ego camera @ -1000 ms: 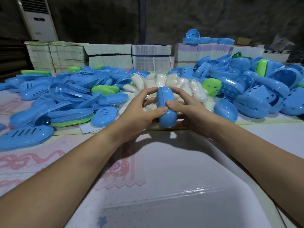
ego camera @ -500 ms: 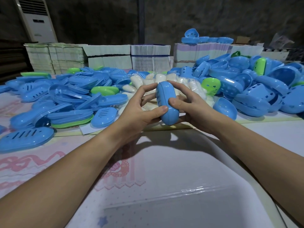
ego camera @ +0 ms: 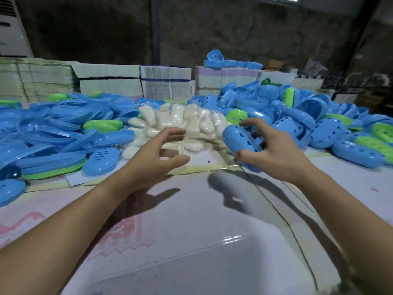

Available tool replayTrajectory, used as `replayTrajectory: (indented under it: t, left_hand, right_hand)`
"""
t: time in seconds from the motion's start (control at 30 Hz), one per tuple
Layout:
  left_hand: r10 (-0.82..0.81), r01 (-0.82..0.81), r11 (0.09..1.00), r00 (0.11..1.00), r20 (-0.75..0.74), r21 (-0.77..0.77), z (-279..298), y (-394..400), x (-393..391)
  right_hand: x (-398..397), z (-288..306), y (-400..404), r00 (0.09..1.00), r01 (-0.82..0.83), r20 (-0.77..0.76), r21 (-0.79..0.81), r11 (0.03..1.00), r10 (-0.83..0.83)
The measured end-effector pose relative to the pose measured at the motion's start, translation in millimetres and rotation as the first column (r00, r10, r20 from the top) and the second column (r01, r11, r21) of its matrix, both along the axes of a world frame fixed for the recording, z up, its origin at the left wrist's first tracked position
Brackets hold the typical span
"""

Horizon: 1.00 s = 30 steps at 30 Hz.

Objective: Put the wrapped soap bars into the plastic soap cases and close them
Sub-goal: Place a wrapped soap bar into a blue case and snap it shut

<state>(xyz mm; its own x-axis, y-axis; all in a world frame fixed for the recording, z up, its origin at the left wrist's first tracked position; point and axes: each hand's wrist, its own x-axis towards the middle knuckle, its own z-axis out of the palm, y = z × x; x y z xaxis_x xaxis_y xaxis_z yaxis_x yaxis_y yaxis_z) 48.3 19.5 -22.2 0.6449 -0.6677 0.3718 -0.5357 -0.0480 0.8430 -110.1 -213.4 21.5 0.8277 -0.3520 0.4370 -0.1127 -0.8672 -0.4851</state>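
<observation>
Soap case (ego camera: 241,145) tilted, upper-left to lower-right.

Soap bars (ego camera: 187,124) heaped centre on the table (ego camera: 191,220), lids (ego camera: 53,133) piled left, cases (ego camera: 319,116) right, stacked cartons (ego camera: 110,81) behind.

Before you, the counter (ego camera: 191,220) carries a pale cloth with a pink pattern (ego camera: 119,237). Along its far edge stand bundled paper stacks (ego camera: 165,84). At upper left you see a white air-conditioner cabinet (ego camera: 10,33), backed by a dark wall (ego camera: 234,28).
</observation>
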Motion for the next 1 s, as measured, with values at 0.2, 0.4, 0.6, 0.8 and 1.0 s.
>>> replayTrajectory:
  t: [0.2, 0.4, 0.6, 0.8, 1.0]
  left_hand:
    - [0.012, -0.018, 0.999, 0.991, 0.135, 0.049, -5.7, -2.6, 5.3]
    - [-0.004, -0.017, 0.994, 0.98, 0.198, 0.106, -9.8, -5.3, 8.8]
    - [-0.002, -0.026, 0.991, 0.977, 0.211, 0.13, -17.5, -2.3, 17.1]
    - [0.081, -0.112, 0.986, 0.968, 0.236, 0.121, -27.6, -2.6, 22.7]
    - [0.099, -0.122, 0.986, 0.977, 0.191, 0.113, -33.2, -3.7, 24.0]
  right_hand:
    - [-59.9, -6.8, -91.3, 0.866, 0.41, -0.192, -0.258, 0.875, -0.462]
    - [-79.6, -30.0, -163.7, 0.704, 0.585, -0.202, -0.38, 0.717, -0.681]
    - [-71.8, -29.6, -195.3, 0.62, 0.658, -0.129, -0.453, 0.602, -0.774]
    - [-68.5, -29.1, -224.4, 0.48, 0.729, -0.148, -0.481, 0.487, -0.865]
    - [-65.4, -31.3, -228.1, 0.552, 0.733, 0.001, -0.477, 0.484, -0.834]
